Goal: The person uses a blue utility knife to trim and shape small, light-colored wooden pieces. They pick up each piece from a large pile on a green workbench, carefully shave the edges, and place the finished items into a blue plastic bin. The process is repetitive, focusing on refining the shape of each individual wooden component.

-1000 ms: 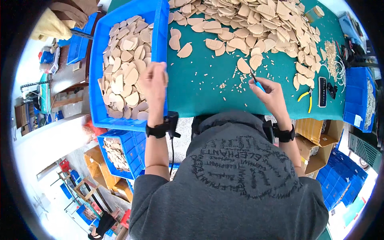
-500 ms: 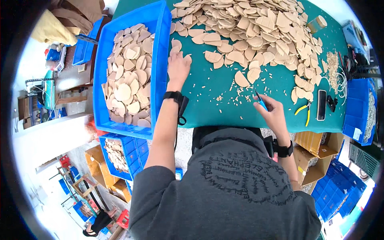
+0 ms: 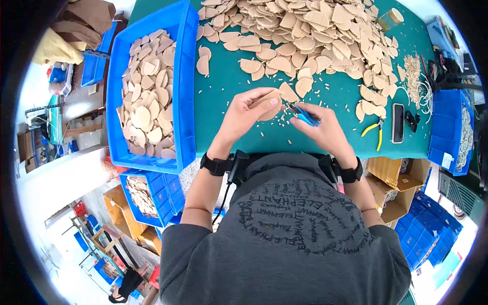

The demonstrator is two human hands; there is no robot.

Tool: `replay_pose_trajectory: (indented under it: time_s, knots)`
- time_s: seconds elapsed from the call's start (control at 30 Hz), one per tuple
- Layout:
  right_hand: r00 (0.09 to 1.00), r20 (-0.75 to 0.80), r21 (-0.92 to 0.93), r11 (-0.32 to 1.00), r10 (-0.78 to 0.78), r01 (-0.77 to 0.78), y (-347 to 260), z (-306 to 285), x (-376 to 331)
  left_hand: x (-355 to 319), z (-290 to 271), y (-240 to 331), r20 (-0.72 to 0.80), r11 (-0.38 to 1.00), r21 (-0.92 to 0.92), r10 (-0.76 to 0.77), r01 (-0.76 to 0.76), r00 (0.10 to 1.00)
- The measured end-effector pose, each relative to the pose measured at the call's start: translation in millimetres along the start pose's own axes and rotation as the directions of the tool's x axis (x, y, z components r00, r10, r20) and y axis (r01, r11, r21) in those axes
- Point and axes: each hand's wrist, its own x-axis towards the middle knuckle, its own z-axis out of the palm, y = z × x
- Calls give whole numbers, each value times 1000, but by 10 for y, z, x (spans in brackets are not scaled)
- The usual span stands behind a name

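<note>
Left hand (image 3: 243, 114) is pinching a tan wooden piece (image 3: 268, 103) just below the heap of pieces (image 3: 305, 35); right hand (image 3: 325, 129) is gripping blue cutters (image 3: 304, 115) (probably best snipping flush, piece held steady) over the green desk (image 3: 223, 91).

I see bare green table (image 3: 223, 96) left of my hands; the wood piece pile (image 3: 315, 35) blocks far, blue bin (image 3: 185, 76) blocks left.
</note>
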Motion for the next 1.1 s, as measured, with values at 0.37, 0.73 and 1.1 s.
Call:
replay_pose_trajectory:
  time_s: [0.37, 0.73, 1.1]
  knots:
    - [999, 25, 67, 997, -32, 30, -53, -58, -64, -201, 201, 115, -61, 977, 197, 96, -82, 994]
    - [994, 105, 48, 998, 24, -29, -45, -139, -166, -335, 383, 214, -84, 953, 296, 88, -59, 993]
    - [990, 142, 68, 998, -16, 7, -25, -182, -296, -433, 471, 162, -82, 918, 395, 87, -47, 993]
